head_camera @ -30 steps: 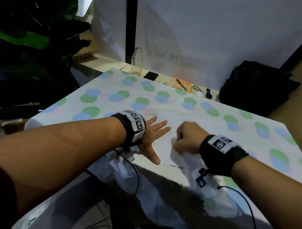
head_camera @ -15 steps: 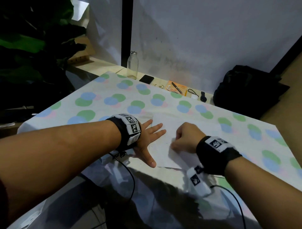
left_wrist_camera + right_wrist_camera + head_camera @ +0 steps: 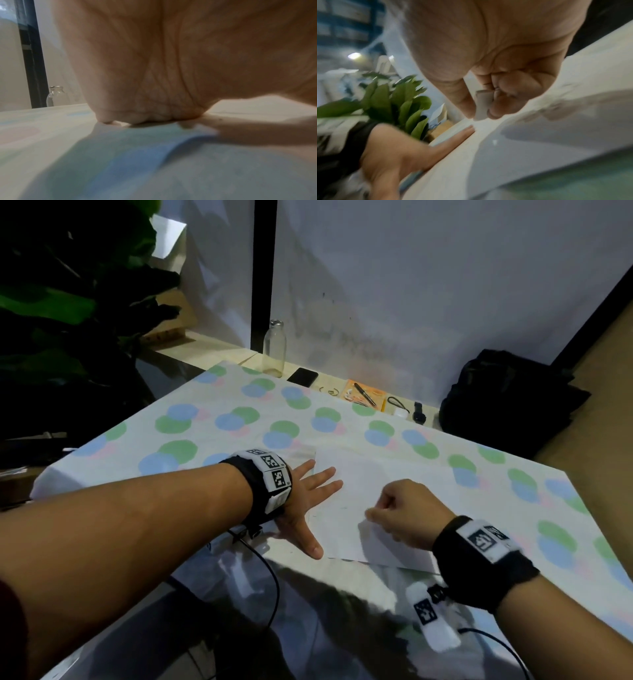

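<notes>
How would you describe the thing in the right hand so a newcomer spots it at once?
On the table with the dotted cloth, a white sheet of paper lies near the front edge. The right hand is curled over it, pinching a small pale grey block between thumb and fingertips. Nothing else is that small and blocky; the left hand lies flat, holding nothing.

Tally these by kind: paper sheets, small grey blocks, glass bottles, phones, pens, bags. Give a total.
Paper sheet: 1
Small grey block: 1
Glass bottle: 1
Phone: 1
Pen: 1
Bag: 1
Total: 6
</notes>
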`<state>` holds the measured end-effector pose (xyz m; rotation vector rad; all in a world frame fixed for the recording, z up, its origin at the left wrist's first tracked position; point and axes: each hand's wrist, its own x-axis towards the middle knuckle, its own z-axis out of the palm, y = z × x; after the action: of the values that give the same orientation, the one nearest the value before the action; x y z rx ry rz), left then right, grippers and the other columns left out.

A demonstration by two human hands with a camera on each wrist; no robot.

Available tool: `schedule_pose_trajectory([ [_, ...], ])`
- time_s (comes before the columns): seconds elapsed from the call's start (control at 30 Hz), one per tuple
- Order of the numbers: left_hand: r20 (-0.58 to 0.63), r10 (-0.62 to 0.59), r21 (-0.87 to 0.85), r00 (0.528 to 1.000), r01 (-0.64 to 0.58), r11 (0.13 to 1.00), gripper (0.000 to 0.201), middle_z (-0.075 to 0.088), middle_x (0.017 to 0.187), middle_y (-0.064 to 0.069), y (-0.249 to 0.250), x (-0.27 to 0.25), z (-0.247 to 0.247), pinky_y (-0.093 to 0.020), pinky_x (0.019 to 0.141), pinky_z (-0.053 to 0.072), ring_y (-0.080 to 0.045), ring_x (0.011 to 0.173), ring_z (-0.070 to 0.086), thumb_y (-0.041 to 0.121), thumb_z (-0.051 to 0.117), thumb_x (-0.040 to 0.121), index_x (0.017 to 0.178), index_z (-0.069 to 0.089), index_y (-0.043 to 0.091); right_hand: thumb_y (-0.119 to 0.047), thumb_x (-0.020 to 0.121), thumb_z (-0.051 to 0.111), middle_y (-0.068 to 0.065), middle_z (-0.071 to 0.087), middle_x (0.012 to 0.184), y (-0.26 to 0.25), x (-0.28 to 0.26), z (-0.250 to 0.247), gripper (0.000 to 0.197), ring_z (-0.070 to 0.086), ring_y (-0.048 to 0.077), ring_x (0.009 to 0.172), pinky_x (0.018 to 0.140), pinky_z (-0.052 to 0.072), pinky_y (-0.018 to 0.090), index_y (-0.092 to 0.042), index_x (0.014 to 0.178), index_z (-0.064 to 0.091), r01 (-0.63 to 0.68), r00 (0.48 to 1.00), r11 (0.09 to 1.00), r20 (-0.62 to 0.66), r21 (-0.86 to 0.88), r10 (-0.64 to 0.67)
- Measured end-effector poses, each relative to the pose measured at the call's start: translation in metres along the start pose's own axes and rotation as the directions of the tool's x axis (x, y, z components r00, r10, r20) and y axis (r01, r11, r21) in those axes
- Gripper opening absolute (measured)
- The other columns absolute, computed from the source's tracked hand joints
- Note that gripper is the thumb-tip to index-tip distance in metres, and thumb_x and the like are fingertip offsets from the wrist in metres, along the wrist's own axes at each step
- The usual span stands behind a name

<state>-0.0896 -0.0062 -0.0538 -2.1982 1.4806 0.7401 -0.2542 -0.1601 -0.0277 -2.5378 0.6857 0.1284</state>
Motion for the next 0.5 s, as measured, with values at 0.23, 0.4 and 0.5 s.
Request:
schedule_pose_trajectory([
  [0.23, -0.002, 0.024, -0.013, 1.0, -0.024, 1.0, 0.133, -0.04, 0.158, 0.016, -0.002, -0.001, -0.003, -0.072, 0.115, -0.007, -0.027, 0.15, -0.031, 0.088, 0.063, 0.068, 0.153, -0.029, 0.043, -0.017, 0.099, 0.054, 0.011, 0.043, 0.061, 0.079, -0.026, -0.016, 0.025, 0.028, 0.018, 0.047, 0.046, 0.018, 0.028, -0.008, 0.078, 0.045, -0.222, 0.955, 0.666, 0.021, 0.712, 0.295],
  [0.4, 0.026, 0.033, 0.025, 0.999, -0.034, 0.999, 0.125, -0.035, 0.161, 0.016, -0.013, -0.013, -0.012, -0.073, 0.117, 0.0, -0.027, 0.154, -0.022, 0.076, 0.066, 0.078, 0.156, -0.024, 0.04, -0.015, 0.099, 0.05, 0.009, 0.04, 0.057, 0.088, -0.032, -0.014, 0.028, 0.021, 0.017, 0.048, 0.047, 0.016, 0.027, -0.011, 0.073, 0.038, -0.172, 0.953, 0.617, -0.028, 0.768, 0.301],
  [0.5, 0.001, -0.045, 0.075, 0.999, 0.045, 0.996, 0.121, -0.03, 0.165, 0.007, -0.015, -0.019, -0.012, -0.069, 0.119, 0.001, -0.029, 0.154, -0.02, 0.083, 0.055, 0.08, 0.159, -0.019, 0.031, -0.018, 0.098, 0.052, 0.011, 0.039, 0.065, 0.09, -0.029, -0.012, 0.023, 0.022, 0.018, 0.05, 0.043, 0.019, 0.025, -0.008, 0.078, 0.048, -0.166, 0.962, 0.623, -0.012, 0.765, 0.272],
])
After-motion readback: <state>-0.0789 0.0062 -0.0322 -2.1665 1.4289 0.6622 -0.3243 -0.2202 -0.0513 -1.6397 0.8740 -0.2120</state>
